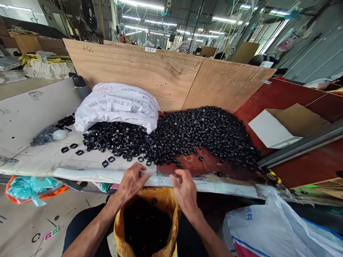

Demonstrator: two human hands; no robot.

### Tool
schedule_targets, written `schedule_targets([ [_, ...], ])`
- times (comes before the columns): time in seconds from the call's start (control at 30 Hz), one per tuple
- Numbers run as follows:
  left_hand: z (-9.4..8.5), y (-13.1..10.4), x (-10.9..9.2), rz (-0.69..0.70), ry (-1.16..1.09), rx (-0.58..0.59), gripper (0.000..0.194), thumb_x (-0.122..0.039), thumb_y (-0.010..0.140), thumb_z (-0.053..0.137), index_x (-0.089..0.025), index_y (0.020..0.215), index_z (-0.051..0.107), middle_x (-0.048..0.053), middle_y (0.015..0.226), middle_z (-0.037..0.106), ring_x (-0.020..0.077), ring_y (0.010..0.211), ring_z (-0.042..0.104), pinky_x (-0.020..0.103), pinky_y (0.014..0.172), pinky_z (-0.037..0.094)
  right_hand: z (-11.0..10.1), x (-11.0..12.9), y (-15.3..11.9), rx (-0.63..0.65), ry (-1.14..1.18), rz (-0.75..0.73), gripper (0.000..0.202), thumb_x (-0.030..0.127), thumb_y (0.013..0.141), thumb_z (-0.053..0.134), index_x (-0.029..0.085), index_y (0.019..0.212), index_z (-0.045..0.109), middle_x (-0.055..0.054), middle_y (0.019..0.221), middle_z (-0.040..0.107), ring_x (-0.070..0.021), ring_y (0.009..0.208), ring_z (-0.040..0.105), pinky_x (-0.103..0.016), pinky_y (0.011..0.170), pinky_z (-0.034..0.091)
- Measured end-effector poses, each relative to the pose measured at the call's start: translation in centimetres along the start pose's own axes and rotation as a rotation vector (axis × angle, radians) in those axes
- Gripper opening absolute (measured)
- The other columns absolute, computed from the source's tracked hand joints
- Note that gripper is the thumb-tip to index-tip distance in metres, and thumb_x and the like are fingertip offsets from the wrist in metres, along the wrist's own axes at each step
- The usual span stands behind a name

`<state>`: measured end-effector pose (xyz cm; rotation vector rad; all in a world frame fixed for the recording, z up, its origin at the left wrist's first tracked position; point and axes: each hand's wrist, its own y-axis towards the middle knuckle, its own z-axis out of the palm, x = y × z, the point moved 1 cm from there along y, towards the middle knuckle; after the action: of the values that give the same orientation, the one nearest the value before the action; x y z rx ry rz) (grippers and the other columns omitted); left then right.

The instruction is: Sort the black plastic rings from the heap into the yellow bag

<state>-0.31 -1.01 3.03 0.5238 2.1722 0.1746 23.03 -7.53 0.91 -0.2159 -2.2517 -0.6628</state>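
My left hand point(133, 180) is over the bench's front edge, its fingers curled and thumb pointing right; whether anything small is between the fingertips cannot be made out. Facing it, my right hand point(184, 189) hangs above the right rim of a yellow sack point(118, 231), fingers bent. Between my knees, the sack stands open with dark pieces inside. Beyond my hands, black ring-shaped parts point(120, 140) lie loose on the pale left part of the bench. A larger heap of small black parts point(208, 129) covers the red right part.
A white printed bag point(118, 104) rests on the rings against a wooden back board point(134, 67). An open carton point(289, 125) sits at the right beside a metal bar point(308, 144). Large white sacks point(272, 229) stand at lower right. A teal bag point(34, 187) hangs at left.
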Motion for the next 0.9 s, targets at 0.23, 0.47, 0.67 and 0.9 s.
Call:
schedule_targets([
  [0.23, 4.3, 4.1, 1.7, -0.077, 0.273, -0.101, 0.013, -0.024, 0.087, 0.074, -0.02, 0.099, 0.068, 0.009, 0.103, 0.071, 0.0245, 0.084, 0.07, 0.033, 0.077, 0.052, 0.7, -4.8, 4.9, 0.032, -0.235, -0.161, 0.015, 0.02, 0.088, 0.056, 0.018, 0.098, 0.066, -0.011, 0.096, 0.065, -0.0256, 0.083, 0.064, -0.037, 0.078, 0.053],
  [0.47, 3.2, 2.8, 2.0, -0.026, -0.138, -0.023, 0.027, -0.026, 0.09, 0.067, -0.022, 0.116, 0.07, 0.001, 0.088, 0.07, 0.0171, 0.072, 0.065, 0.03, 0.072, 0.053, 3.1, -1.5, 4.0, 0.216, 0.194, -0.133, 0.016, 0.024, 0.087, 0.063, 0.02, 0.099, 0.074, -0.007, 0.095, 0.072, -0.0194, 0.075, 0.066, -0.031, 0.071, 0.056],
  [0.67, 2.3, 2.9, 1.7, -0.158, -0.581, 0.1, 0.027, -0.034, 0.086, 0.074, -0.019, 0.108, 0.069, 0.001, 0.086, 0.07, 0.017, 0.079, 0.068, 0.028, 0.072, 0.054, 4.8, 0.6, 3.7, 0.252, 0.603, 0.09, 0.027, 0.033, 0.084, 0.071, 0.02, 0.106, 0.077, -0.006, 0.09, 0.077, -0.0211, 0.079, 0.074, -0.031, 0.073, 0.061],
  [0.9, 2.1, 2.5, 1.3, -0.153, -0.687, 0.155, 0.03, -0.04, 0.086, 0.077, -0.018, 0.106, 0.07, 0.003, 0.094, 0.074, 0.018, 0.085, 0.07, 0.031, 0.082, 0.056, 6.3, 1.5, 3.0, 0.284, 0.599, 0.084, 0.023, 0.038, 0.084, 0.072, 0.021, 0.1, 0.077, -0.007, 0.097, 0.079, -0.0217, 0.081, 0.074, -0.032, 0.073, 0.061],
])
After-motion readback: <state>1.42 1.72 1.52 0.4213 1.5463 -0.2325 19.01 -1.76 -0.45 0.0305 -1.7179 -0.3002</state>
